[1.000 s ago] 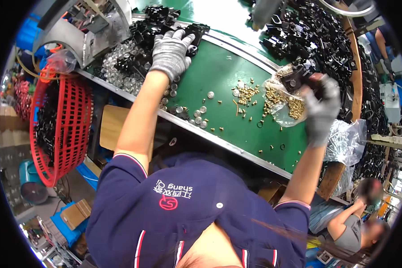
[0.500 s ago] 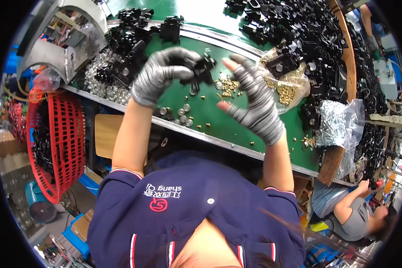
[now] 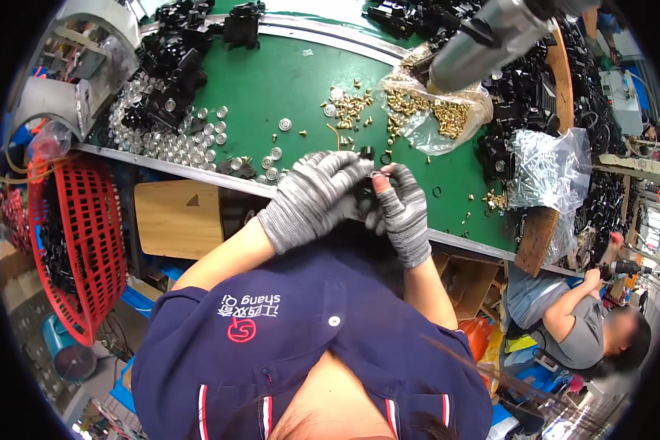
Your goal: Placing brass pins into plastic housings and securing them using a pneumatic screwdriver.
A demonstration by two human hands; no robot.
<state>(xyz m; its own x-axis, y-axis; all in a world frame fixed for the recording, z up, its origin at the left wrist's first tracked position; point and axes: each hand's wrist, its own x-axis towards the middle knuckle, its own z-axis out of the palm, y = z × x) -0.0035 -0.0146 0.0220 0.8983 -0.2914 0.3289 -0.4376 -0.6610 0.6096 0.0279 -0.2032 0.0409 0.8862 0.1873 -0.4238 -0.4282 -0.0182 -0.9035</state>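
We hold a small black part [image 3: 364, 192] between our 2 gloved hands, just above the near edge of the green table [image 3: 286, 81]. Our left hand [image 3: 317, 196] is curled around it from the left, fingers closed over its top. Our right hand [image 3: 402, 213] meets it from the right, with the bare fingertips [image 3: 380, 182] pinched at the part; whether they also grip a tiny screw we cannot tell, since the spot is too small.

Beyond the hands, loose brass screws [image 3: 352, 110] lie scattered on the green surface, beside a clear bag of brass screws [image 3: 436, 117]. Silver round caps [image 3: 191, 139] spread to the left, near a heap of black parts [image 3: 172, 70]. A red basket [image 3: 88, 249] hangs below the table at left. Another person [image 3: 572, 323] sits at lower right.
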